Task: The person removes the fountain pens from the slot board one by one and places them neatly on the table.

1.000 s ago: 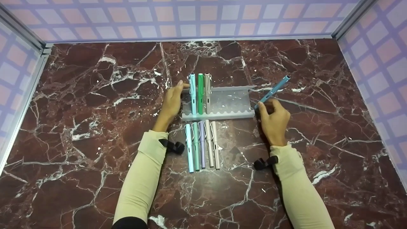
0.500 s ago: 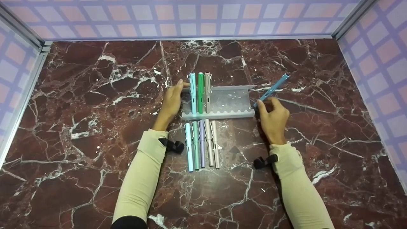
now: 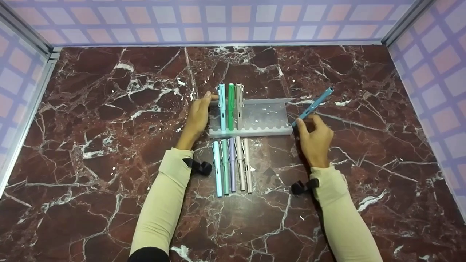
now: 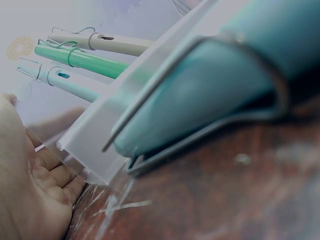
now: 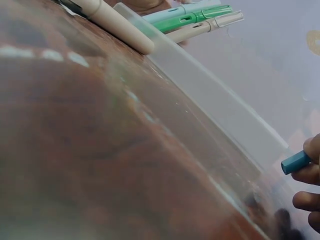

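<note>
My left hand [image 3: 197,114] holds the left end of a clear plastic pen rack [image 3: 265,113]; its index finger reaches behind the back panel, and several fingers [image 4: 57,175] show curled beside the end in the left wrist view. A light blue pen [image 3: 222,109], a green pen [image 3: 231,109] and a grey-beige pen [image 3: 239,109] stand in the rack's left notches. Just off the rack's right end, my right hand [image 3: 316,136] pinches a darker blue pen [image 3: 317,102] near its lower end. That pen tilts up to the right; its lower tip [image 5: 295,162] pokes out from the fingers.
In front of the rack, several pens lie side by side on the marbled table [image 3: 109,218]: a pale blue pen [image 3: 217,169], a sage green pen [image 3: 225,167], a purple pen [image 3: 232,165] and two beige pens [image 3: 240,163]. Checkered panels [image 3: 240,22] enclose the back and sides.
</note>
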A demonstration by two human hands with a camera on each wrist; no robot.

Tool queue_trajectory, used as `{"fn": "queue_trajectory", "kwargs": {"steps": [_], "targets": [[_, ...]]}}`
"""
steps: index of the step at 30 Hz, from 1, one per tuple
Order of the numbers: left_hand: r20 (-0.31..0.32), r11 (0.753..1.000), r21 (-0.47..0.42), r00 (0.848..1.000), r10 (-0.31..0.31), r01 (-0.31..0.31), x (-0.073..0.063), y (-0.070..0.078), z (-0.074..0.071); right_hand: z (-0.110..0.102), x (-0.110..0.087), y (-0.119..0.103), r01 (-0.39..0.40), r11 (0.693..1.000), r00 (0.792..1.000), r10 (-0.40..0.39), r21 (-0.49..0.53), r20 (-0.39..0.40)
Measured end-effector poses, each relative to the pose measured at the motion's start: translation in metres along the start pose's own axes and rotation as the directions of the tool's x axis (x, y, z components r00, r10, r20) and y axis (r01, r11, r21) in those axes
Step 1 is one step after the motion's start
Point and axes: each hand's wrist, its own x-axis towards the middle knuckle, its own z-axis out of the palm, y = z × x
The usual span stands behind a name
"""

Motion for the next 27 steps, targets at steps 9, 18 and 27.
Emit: {"fn": "queue_trajectory", "kwargs": {"steps": [9, 18, 27], "targets": [[-0.001, 0.999, 0.041, 1.0, -0.029, 0.029, -0.001, 0.0, 0.0, -0.025, -0.033, 0.004, 0.039, 0.999, 0.999, -0.04, -0.023, -0.027], [0.01, 0.997, 0.061, 0.999, -0.039, 0.038, 0.0, 0.0, -0.001, -0.026, -0.035, 0.003, 0.05, 0.998, 0.999, -0.05, -0.041, 0.002], [0.005, 0.998, 0.054, 1.0, -0.016, 0.016, 0.001, 0.0, -0.001, -0.026, -0.034, 0.001, 0.057, 0.998, 0.998, -0.056, -0.029, 0.017]]}}
